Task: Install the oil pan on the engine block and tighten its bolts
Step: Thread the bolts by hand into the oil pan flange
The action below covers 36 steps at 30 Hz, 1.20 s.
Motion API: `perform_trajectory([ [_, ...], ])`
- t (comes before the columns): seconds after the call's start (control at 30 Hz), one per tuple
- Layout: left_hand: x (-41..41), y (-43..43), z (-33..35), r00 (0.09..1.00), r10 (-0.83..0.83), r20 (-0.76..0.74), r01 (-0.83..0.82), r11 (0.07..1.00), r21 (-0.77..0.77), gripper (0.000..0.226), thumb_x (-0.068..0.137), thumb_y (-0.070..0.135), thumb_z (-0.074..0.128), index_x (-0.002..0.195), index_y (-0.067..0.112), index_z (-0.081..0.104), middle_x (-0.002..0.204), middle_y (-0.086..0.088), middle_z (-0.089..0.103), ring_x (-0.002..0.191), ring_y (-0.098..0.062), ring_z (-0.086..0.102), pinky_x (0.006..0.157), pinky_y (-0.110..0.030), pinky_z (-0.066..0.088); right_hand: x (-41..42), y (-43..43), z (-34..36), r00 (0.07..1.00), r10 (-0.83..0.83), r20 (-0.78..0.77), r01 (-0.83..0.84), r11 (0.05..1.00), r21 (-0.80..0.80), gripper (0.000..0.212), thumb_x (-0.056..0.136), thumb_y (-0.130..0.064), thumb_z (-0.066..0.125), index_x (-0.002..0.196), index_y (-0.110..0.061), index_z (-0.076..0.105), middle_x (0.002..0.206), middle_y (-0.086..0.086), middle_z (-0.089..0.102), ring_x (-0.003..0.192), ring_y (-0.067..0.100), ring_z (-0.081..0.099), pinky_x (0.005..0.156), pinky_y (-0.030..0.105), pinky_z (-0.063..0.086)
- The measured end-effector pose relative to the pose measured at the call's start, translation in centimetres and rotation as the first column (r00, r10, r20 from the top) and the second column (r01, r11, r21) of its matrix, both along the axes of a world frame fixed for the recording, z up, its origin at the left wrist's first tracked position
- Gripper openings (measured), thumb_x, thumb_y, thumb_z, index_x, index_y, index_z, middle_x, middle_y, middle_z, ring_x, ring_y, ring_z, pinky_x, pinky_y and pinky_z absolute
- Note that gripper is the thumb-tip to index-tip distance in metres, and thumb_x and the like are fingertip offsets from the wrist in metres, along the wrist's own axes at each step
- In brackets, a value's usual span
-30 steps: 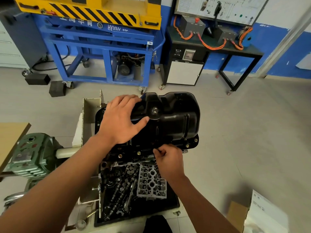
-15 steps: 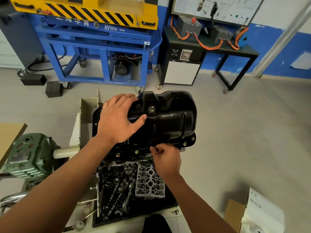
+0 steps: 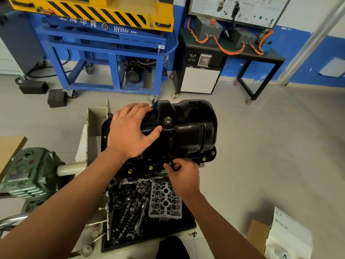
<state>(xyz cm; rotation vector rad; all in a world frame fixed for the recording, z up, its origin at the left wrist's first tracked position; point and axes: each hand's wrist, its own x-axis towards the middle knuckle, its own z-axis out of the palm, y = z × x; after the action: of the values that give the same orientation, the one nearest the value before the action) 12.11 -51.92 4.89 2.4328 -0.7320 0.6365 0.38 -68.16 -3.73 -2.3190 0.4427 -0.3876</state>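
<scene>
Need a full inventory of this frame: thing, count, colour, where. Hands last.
oil pan: 1, black, centre
drain plug: 1, dark metal, on pan's upper face
flange bolts: at least 4 seen, brass-coloured, pan's near flange
parts tray: 1, black, below pan, holding dark engine parts
cast part: 1, silver, right side of tray
gearbox: 1, green, left edge
lift frame: 1, blue with yellow-black striped top, back left
bench: 1, black, orange cables on it, back right
blocks: 2, black, floor, back left
cardboard box: 1, brown, lower right
left hand: 1, flat on pan
right hand: 1, pinching one of the flange bolts
</scene>
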Motion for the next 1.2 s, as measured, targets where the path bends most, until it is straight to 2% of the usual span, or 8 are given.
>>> perform_trajectory([
  [0.17, 0.04, 0.06, -0.04, 1.0, 0.0, 0.007, 0.0, 1.0, -0.008, 0.06, 0.085, 0.064, 0.054, 0.128, 0.022, 0.061, 0.134, 0.005, 0.062, 0.129, -0.019, 0.048, 0.105, -0.041, 0.035, -0.22, 0.16, 0.16, 1.0, 0.006, -0.012, -0.006, 1.0, -0.028, 0.023, 0.085, -0.029, 0.074, 0.07, -0.015, 0.066, 0.063, -0.004, 0.058, 0.057, 0.015, 0.054, 0.051, 0.032, 0.05],
  [0.3, -0.01, 0.01, -0.04, 1.0, 0.0, 0.001, 0.0, 1.0, -0.006, 0.061, 0.085, 0.064, 0.053, 0.129, 0.022, 0.061, 0.134, 0.005, 0.062, 0.129, -0.019, 0.048, 0.105, -0.042, 0.035, -0.24, 0.37, 0.06, 1.0, 0.004, -0.011, -0.005, 0.999, -0.052, 0.022, 0.088, -0.025, 0.071, 0.071, -0.013, 0.067, 0.065, -0.001, 0.059, 0.058, 0.017, 0.055, 0.052, 0.037, 0.052],
  [0.4, -0.05, -0.01, 0.02, 1.0, 0.001, -0.003, -0.001, 1.0, -0.009, 0.061, 0.085, 0.064, 0.053, 0.129, 0.022, 0.061, 0.135, 0.005, 0.061, 0.13, -0.02, 0.048, 0.105, -0.041, 0.034, -0.11, 0.41, 0.04, 1.0, -0.015, -0.022, 0.014, 0.999, -0.042, 0.023, 0.089, -0.029, 0.071, 0.074, -0.013, 0.068, 0.065, -0.002, 0.061, 0.058, 0.016, 0.057, 0.053, 0.036, 0.053],
  [0.73, -0.08, 0.01, 0.02, 1.0, 0.001, -0.001, -0.001, 1.0, -0.006, 0.061, 0.085, 0.063, 0.053, 0.129, 0.022, 0.061, 0.135, 0.004, 0.061, 0.13, -0.02, 0.048, 0.105, -0.042, 0.034, -0.25, 0.22, 0.22, 0.999, 0.001, -0.044, -0.004, 0.997, -0.071, 0.035, 0.085, -0.043, 0.074, 0.067, -0.015, 0.063, 0.062, -0.002, 0.057, 0.056, 0.015, 0.052, 0.05, 0.029, 0.045],
  [0.87, -0.06, 0.01, -0.02, 1.0, 0.001, 0.003, -0.001, 1.0, -0.007, 0.061, 0.085, 0.063, 0.053, 0.129, 0.022, 0.061, 0.135, 0.004, 0.062, 0.13, -0.021, 0.048, 0.104, -0.042, 0.034, -0.11, 0.41, 0.31, 0.999, 0.007, -0.048, -0.011, 0.996, -0.089, 0.035, 0.088, -0.031, 0.071, 0.061, -0.013, 0.055, 0.057, -0.002, 0.054, 0.051, 0.016, 0.049, 0.048, 0.032, 0.047],
  [0.97, -0.09, -0.02, -0.02, 1.0, 0.001, 0.002, -0.001, 1.0, -0.006, 0.061, 0.085, 0.063, 0.053, 0.128, 0.022, 0.061, 0.135, 0.004, 0.062, 0.13, -0.021, 0.048, 0.104, -0.042, 0.035, 0.0, 0.42, 0.29, 0.998, 0.004, -0.064, -0.009, 0.996, -0.092, 0.031, 0.09, -0.027, 0.069, 0.064, -0.012, 0.059, 0.058, -0.003, 0.055, 0.051, 0.015, 0.049, 0.049, 0.033, 0.049],
  [1.1, -0.09, -0.01, 0.01, 1.0, 0.005, 0.001, -0.005, 1.0, -0.008, 0.06, 0.085, 0.063, 0.052, 0.129, 0.022, 0.061, 0.135, 0.004, 0.061, 0.13, -0.02, 0.048, 0.104, -0.041, 0.034, 0.22, 0.18, 0.42, 0.995, -0.016, -0.1, 0.005, 0.993, -0.116, 0.036, 0.089, -0.041, 0.069, 0.062, -0.02, 0.057, 0.054, -0.009, 0.051, 0.047, 0.01, 0.044, 0.048, 0.023, 0.037],
  [1.2, -0.05, -0.01, -0.04, 1.0, 0.002, 0.004, -0.002, 1.0, -0.016, 0.06, 0.086, 0.064, 0.052, 0.128, 0.022, 0.061, 0.135, 0.005, 0.061, 0.131, -0.02, 0.048, 0.104, -0.041, 0.034, 0.09, -0.02, 0.47, 0.993, -0.004, -0.117, -0.011, 0.992, -0.125, 0.042, 0.087, -0.05, 0.069, 0.061, -0.019, 0.058, 0.051, -0.007, 0.051, 0.046, 0.009, 0.044, 0.047, 0.022, 0.033],
])
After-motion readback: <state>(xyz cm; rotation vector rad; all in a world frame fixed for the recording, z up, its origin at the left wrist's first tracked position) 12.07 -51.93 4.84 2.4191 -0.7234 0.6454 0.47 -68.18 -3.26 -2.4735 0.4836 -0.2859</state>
